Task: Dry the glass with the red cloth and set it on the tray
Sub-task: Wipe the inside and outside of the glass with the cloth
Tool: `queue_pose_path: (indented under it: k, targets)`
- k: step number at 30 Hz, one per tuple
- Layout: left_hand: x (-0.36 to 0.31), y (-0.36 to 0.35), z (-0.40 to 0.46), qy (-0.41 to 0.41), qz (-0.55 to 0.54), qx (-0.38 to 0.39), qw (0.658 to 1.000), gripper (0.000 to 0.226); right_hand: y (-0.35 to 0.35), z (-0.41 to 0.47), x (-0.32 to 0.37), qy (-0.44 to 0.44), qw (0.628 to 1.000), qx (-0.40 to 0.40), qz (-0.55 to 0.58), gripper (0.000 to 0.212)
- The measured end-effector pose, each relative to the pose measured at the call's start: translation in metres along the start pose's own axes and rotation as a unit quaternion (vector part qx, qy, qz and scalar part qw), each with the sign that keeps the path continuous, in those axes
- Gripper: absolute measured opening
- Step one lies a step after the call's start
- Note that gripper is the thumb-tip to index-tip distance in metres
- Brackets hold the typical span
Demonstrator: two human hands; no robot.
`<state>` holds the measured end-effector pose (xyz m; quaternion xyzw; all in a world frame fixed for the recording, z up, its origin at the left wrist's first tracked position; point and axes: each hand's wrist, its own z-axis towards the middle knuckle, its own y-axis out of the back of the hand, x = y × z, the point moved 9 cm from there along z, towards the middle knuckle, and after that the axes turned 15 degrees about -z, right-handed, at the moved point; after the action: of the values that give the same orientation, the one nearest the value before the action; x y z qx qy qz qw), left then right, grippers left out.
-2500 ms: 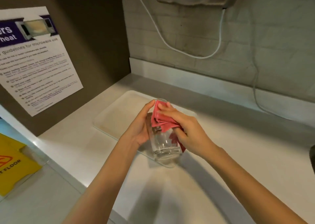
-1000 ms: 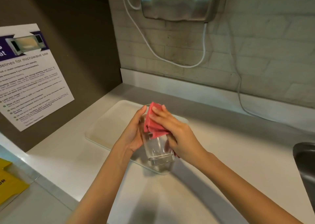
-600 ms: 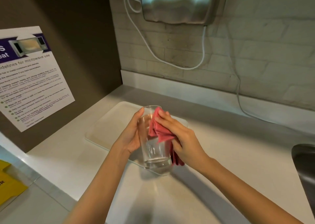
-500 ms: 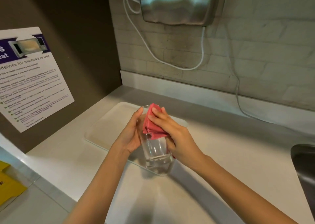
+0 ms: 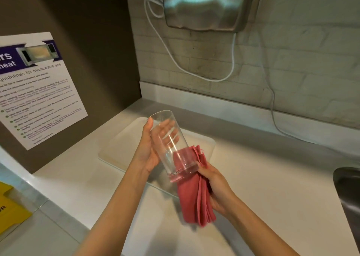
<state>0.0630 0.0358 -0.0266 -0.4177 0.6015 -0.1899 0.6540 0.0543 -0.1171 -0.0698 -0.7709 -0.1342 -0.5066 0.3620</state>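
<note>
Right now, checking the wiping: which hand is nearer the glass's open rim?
Left. The left hand wraps the glass near its rim; the right hand holds the red cloth at its base.

One head view, aimed forward and down at the desk corner.

I get a single wide-angle camera, worn on the head, close above the desk. It faces the tiled back wall; the hand dryer sits at the top edge, the poster left of it, and both forearms enter from the bottom edge below it. I have no second view to compare with.
</note>
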Motion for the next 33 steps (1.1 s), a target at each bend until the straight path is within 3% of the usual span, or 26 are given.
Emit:
queue_pose_path:
  k: [2, 5, 9, 12, 15, 17, 20, 22, 25, 28, 30, 33]
  targets:
    - [-0.002, -0.006, -0.002, -0.011, -0.003, 0.012, 1.000, 0.087, -0.018, -0.004, -0.016, -0.086, 0.987, 0.062, 0.117, 0.058]
    - [-0.005, -0.014, -0.003, -0.019, 0.008, 0.035, 0.999, 0.100, -0.037, -0.010, -0.016, -0.090, 0.969, 0.133, 0.186, 0.075]
    - [-0.004, -0.017, -0.007, -0.019, 0.023, 0.040, 0.999, 0.110, -0.037, -0.006, -0.018, -0.065, 0.973, 0.104, 0.198, 0.092]
    - [-0.008, -0.019, -0.014, -0.026, 0.082, 0.019, 0.996, 0.098, -0.029, 0.001, -0.019, -0.047, 0.974, 0.064, 0.210, 0.086]
    - [-0.009, -0.009, -0.029, -0.047, 0.220, -0.090, 0.970, 0.093, -0.015, 0.012, -0.010, 0.018, 0.980, 0.015, 0.199, 0.050]
    - [0.002, -0.012, -0.046, -0.060, 0.278, -0.127, 0.950, 0.102, -0.003, 0.017, 0.003, 0.084, 0.988, -0.027, 0.124, 0.030]
    - [0.027, -0.033, -0.053, -0.064, 0.280, -0.106, 0.952, 0.096, 0.007, 0.012, 0.028, 0.189, 0.970, -0.115, -0.096, 0.045]
    - [0.030, -0.033, -0.046, -0.093, 0.237, -0.137, 0.957, 0.082, 0.002, 0.004, 0.039, 0.247, 0.933, -0.154, -0.213, 0.049]
    - [0.024, -0.019, -0.041, -0.121, 0.141, -0.180, 0.966, 0.064, -0.006, -0.004, 0.047, 0.283, 0.904, -0.169, -0.273, 0.044]
    - [0.022, 0.000, -0.037, -0.098, 0.033, -0.171, 0.980, 0.048, -0.014, -0.011, 0.051, 0.303, 0.874, -0.164, -0.342, 0.037]
    - [0.026, 0.007, -0.034, -0.059, -0.032, -0.152, 0.986, 0.046, -0.024, -0.019, 0.052, 0.327, 0.839, -0.155, -0.407, 0.044]
    - [0.030, 0.014, -0.031, -0.023, -0.031, -0.142, 0.989, 0.047, -0.049, -0.036, 0.059, 0.414, 0.729, -0.109, -0.534, 0.057]
